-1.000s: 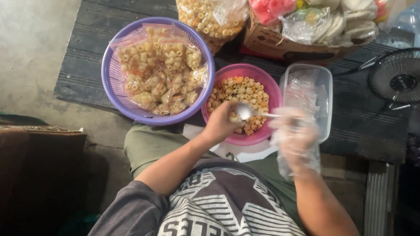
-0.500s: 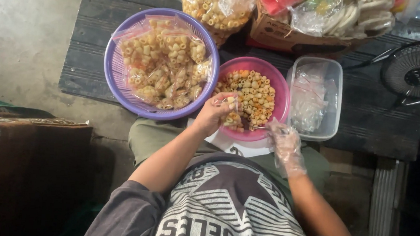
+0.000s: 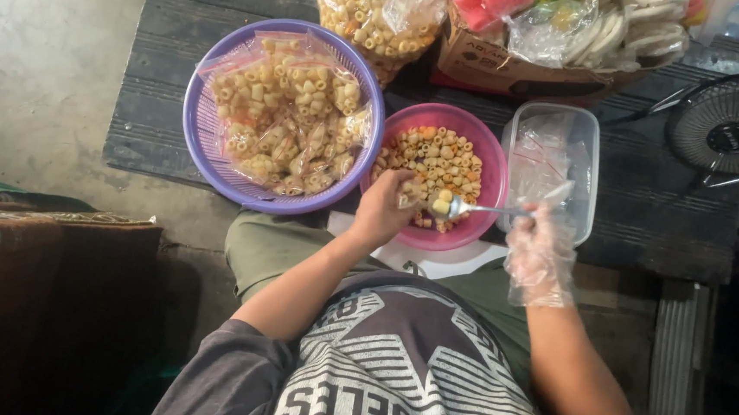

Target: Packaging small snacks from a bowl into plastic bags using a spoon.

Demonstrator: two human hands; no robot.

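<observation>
Gripping a spoon (image 3: 465, 208) at frame center, the gloved right hand (image 3: 540, 250) is lifting snacks over the pink bowl (image 3: 494, 168); the left hand (image 3: 384, 207) is curling around a small bag there.

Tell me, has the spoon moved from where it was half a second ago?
Yes. The spoon, held by the gloved right hand, has come up out of the snack rings and now sits loaded above the pink bowl.

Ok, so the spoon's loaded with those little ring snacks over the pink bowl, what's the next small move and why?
Probably tip the spoon into the small bag at the left hand. The right hand, in a clear plastic glove, holds the spoon level with a few rings on it, its bowl right beside the left hand over the pink bowl. I can't tell whether the bag's mouth is open, so check that first.
</observation>
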